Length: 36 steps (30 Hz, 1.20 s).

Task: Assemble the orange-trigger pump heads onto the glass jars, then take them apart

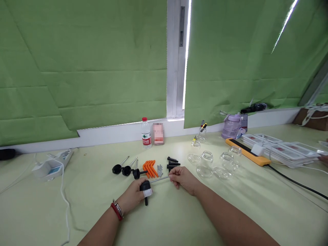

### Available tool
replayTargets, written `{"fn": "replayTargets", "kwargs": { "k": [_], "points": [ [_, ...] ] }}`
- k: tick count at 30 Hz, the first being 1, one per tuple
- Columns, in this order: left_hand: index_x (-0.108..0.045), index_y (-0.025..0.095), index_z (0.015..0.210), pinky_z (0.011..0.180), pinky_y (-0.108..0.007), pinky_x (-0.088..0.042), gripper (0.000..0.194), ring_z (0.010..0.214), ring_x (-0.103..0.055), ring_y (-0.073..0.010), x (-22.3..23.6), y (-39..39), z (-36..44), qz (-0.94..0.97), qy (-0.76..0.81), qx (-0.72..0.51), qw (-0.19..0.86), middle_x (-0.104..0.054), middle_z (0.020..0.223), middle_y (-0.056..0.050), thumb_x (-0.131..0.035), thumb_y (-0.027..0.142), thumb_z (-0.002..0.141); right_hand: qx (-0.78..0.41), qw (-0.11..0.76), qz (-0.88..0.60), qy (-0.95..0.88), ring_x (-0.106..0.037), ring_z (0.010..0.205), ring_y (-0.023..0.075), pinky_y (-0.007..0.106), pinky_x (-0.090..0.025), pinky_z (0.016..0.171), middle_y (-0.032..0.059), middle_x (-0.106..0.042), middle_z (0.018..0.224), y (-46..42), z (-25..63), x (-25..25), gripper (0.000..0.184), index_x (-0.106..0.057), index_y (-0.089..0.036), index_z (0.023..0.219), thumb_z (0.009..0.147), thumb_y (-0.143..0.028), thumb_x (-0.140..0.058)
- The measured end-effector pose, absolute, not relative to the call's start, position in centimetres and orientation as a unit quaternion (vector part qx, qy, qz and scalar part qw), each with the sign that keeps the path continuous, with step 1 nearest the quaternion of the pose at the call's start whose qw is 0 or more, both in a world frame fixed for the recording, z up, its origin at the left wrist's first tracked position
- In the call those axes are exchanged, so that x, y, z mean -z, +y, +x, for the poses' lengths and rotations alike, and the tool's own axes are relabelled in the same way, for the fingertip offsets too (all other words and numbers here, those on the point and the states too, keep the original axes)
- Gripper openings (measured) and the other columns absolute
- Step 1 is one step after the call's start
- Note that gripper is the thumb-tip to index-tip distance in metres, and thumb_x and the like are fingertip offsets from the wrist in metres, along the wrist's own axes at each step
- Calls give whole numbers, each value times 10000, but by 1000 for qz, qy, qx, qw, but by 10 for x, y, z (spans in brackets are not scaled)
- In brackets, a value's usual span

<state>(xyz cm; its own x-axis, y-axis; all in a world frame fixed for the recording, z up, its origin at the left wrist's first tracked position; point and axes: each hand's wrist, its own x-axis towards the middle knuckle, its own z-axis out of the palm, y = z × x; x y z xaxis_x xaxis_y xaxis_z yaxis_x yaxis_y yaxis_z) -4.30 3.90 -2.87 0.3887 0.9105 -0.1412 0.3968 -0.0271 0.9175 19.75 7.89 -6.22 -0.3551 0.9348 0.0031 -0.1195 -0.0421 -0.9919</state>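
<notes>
My left hand [134,195] is closed round a black knob [145,186] with a thin metal rod [159,179] sticking out to the right. My right hand [182,178] pinches the far end of that rod. Just beyond my hands lie three more black knobs with rods [126,169], a bunch of orange angled pieces [150,168], a few loose metal pins [160,169] and black threaded screws [172,163]. My left wrist wears a red and silver bracelet, and one left finger is wrapped in white tape.
Several clear glass jars [207,159] stand to the right on the pale green table [164,222]. An orange power strip [246,152] with a black cable, flat white packs [282,148], a purple jug [231,126], a water bottle [146,133] and a white power strip [52,164] lie around.
</notes>
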Motion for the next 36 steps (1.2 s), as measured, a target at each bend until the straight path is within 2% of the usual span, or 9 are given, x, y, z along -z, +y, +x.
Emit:
{"fn": "replayTargets", "kwargs": {
  "k": [7, 13, 18, 30, 36],
  "points": [
    [-445, 186, 761, 488, -204, -297, 347, 543, -335, -84, 32, 41, -45, 688, 489, -256, 471, -357, 652, 61, -598, 490, 697, -624, 411, -387, -540, -464, 438, 71, 231, -405, 419, -4, -592, 596, 82, 203, 62, 318, -612, -123, 791, 593, -338, -737],
    [-481, 176, 744, 594, -230, -336, 301, 637, -374, -118, 31, 42, -42, 735, 479, -256, 405, -397, 689, 39, -576, 461, 718, -631, 399, -383, -545, -466, 438, 66, 233, -410, 427, 22, -622, 638, 82, 204, 61, 329, -620, -110, 819, 584, -309, -735],
    [-477, 174, 737, 611, -231, -332, 267, 655, -370, -123, 32, 44, -42, 740, 471, -253, 407, -398, 694, 35, -569, 424, 731, -630, 388, -383, -553, -463, 426, 64, 221, -398, 418, 13, -619, 616, 83, 206, 62, 301, -610, -116, 831, 611, -290, -718],
    [-538, 170, 813, 638, -243, -365, 309, 691, -421, -148, 33, 44, -41, 736, 488, -249, 397, -469, 726, 16, -572, 462, 719, -620, 389, -386, -561, -445, 426, 64, 211, -394, 421, -37, -542, 520, 83, 206, 61, 230, -579, -131, 773, 626, -265, -694],
    [-541, 166, 826, 637, -237, -358, 272, 697, -412, -144, 37, 46, -43, 742, 478, -254, 397, -462, 743, 13, -574, 419, 733, -608, 391, -404, -561, -430, 418, 63, 206, -377, 413, -59, -490, 478, 81, 206, 60, 236, -580, -139, 761, 611, -276, -700]
  ]
}}
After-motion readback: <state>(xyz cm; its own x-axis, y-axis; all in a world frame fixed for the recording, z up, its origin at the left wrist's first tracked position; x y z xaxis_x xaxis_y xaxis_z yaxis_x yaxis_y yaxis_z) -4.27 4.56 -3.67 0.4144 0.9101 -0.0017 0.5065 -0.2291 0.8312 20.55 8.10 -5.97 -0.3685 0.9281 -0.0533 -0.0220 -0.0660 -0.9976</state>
